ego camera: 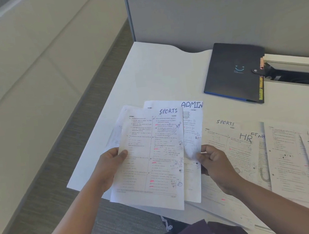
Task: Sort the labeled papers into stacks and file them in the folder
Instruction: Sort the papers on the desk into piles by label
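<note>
Left hand point(110, 166): grip curled round left edge of SPORTS sheet point(150, 155), thumb on top, sheet held above worktop's point(160, 73) near-left corner. Right hand point(216, 164): grip pinching right edge of ADMIN sheet point(193, 124) fanned behind it. Spread papers point(254, 155) along near-right worktop, labels SPORTS, HR; third label partly covered, possibly "ET NA". Dark folder point(231, 73), closed, coloured tabs, at far right edge against partition point(215, 13).

White desk point(154, 72) against a grey partition panel point(215, 13), grey carpet point(63, 165) beside pale wall panels point(18, 65).
</note>
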The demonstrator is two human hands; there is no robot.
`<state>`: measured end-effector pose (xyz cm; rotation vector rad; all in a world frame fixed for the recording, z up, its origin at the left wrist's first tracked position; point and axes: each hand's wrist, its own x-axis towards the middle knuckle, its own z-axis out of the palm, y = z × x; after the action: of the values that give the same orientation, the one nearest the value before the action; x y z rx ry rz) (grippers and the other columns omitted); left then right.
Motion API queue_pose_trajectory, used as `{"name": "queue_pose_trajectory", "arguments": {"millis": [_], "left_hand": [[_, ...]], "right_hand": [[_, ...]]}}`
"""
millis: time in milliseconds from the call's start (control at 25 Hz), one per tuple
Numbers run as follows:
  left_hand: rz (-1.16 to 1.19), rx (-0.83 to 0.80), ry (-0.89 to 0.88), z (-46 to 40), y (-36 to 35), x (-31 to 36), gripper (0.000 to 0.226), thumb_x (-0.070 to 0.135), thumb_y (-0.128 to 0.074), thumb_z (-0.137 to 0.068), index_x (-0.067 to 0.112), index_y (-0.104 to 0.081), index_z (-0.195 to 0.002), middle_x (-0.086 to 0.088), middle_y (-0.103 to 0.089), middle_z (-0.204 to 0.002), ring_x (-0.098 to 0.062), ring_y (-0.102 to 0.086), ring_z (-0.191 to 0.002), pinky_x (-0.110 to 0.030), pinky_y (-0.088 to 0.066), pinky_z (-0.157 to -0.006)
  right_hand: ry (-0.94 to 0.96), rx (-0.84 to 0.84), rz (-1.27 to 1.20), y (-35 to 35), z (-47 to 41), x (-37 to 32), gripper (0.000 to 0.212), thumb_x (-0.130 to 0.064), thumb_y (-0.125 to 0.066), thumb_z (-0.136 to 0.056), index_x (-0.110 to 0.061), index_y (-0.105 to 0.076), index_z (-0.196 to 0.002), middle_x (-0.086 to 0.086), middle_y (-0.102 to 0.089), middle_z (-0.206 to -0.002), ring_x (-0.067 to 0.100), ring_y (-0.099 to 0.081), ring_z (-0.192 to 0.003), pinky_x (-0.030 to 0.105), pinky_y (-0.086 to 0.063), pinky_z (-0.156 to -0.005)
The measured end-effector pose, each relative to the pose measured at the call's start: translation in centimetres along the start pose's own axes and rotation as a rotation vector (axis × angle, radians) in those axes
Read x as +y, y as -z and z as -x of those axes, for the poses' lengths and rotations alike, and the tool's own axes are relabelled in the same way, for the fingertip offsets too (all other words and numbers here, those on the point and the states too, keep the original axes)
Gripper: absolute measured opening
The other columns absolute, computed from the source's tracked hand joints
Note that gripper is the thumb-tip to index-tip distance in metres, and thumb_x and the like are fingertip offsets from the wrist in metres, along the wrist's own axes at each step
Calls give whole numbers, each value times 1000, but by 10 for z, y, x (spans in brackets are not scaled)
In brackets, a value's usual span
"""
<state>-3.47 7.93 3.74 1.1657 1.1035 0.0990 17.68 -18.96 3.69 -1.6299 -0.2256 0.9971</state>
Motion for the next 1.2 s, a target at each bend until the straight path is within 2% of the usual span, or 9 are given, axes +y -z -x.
{"name": "queue_pose_trajectory", "arguments": {"millis": [120, 280, 400, 560, 640, 880, 1040, 1120, 1200], "left_hand": [[8, -62, 2, 0, -4, 1, 20, 26, -63, -105, 13, -73, -116, -9, -80, -113, -33, -77, -102, -54, -60, -92], [-8, -119, 19, 1, -10, 1, 20, 24, -59, -107, 18, -72, -120, -7, -79, -117, -32, -76, -106, -55, -59, -94], [26, -123, 0, 3, -13, 2, 17, 20, -63, -104, 20, -76, -115, -7, -79, -118, -32, -77, -105, -54, -59, -92], [63, -92, -27, 3, -15, 1, 18, 14, -69, -100, 13, -73, -117, -12, -78, -117, -36, -77, -104, -55, -61, -90], [74, -78, -29, 4, -20, 1, 19, 13, -70, -99, 10, -71, -118, -13, -79, -115, -37, -77, -102, -57, -61, -88], [56, -87, -13, 10, -43, -3, 21, 13, -70, -99, 8, -70, -119, -11, -79, -114, -36, -76, -105, -56, -61, -91], [-239, 159, -90, 6, -48, -11, 12, 21, -71, -99, 17, -73, -110, 1, -79, -110, -31, -73, -109, -41, -59, -92], [-479, 353, -139, -5, -40, -11, 26, 30, -74, -97, 23, -69, -121, 3, -68, -132, -27, -63, -123, -41, -53, -98], [-758, 465, -108, -18, -27, -7, 53, 43, -77, -92, 26, -58, -139, -2, -52, -151, -32, -49, -136, -52, -46, -105]], "right_hand": [[-5, -28, -26, -6, 2, -1, 20, -11, -54, -107, -14, -71, -117, 11, -79, -107, 36, -74, -99, 46, -62, -88], [-8, -91, -46, -15, 6, -6, 19, -14, -56, -106, -14, -71, -118, 9, -79, -109, 32, -76, -101, 44, -63, -87], [-15, -133, -55, -15, 9, -9, 20, -15, -55, -107, -16, -72, -117, 9, -79, -110, 30, -76, -101, 33, -63, -78], [-102, -159, -146, -9, 11, -8, 28, -27, -48, -110, -16, -71, -121, 11, -77, -116, 35, -73, -107, 44, -62, -90], [-148, -181, -204, -7, 11, -9, 30, -34, -51, -108, -17, -70, -122, 9, -77, -117, 32, -74, -108, 39, -62, -86], [-226, -197, -118, 3, 6, 6, 21, -11, -57, -105, -14, -70, -121, 2, -78, -115, 23, -75, -106, 50, -61, -94], [-223, -74, -32, 21, -3, 12, 23, -10, -52, -107, -15, -73, -115, 0, -80, -109, 21, -77, -97, 40, -64, -83], [-230, 18, -9, 33, -9, 14, 23, -10, -52, -107, -18, -73, -113, -2, -80, -109, 22, -76, -98, 42, -63, -84], [-243, 90, -2, 42, -16, 13, 23, -10, -52, -107, -20, -73, -110, -3, -79, -109, 24, -75, -99, 44, -62, -85]]}}
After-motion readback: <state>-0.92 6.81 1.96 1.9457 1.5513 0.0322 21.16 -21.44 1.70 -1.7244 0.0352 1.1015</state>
